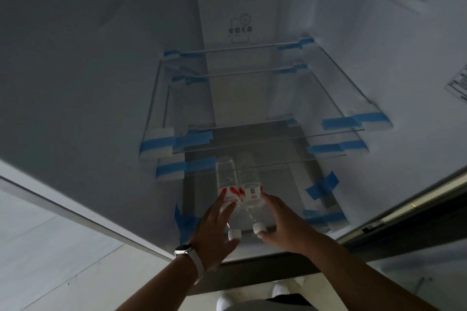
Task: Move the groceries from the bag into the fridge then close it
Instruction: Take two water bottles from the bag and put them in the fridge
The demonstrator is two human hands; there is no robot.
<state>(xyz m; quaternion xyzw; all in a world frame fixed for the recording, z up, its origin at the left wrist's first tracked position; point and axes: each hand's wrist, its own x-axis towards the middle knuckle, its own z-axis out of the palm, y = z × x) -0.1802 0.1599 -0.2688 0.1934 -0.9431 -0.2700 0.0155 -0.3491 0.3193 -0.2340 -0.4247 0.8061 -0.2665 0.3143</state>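
Two bottles [249, 179] lie together on the shelf [298, 179] at 6 o'clock. My left hand [214, 230] and right hand [280, 219] flank them, fingers straight, touching; I'd slide both evenly toward 12.

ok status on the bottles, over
Left hand on left bottle, right hand on right bottle, grip unclear. Both bottles lying on a low fridge shelf, caps outward. Nothing seen in the way.

Two bottles [249, 184] flat on bottom shelf [293, 199]
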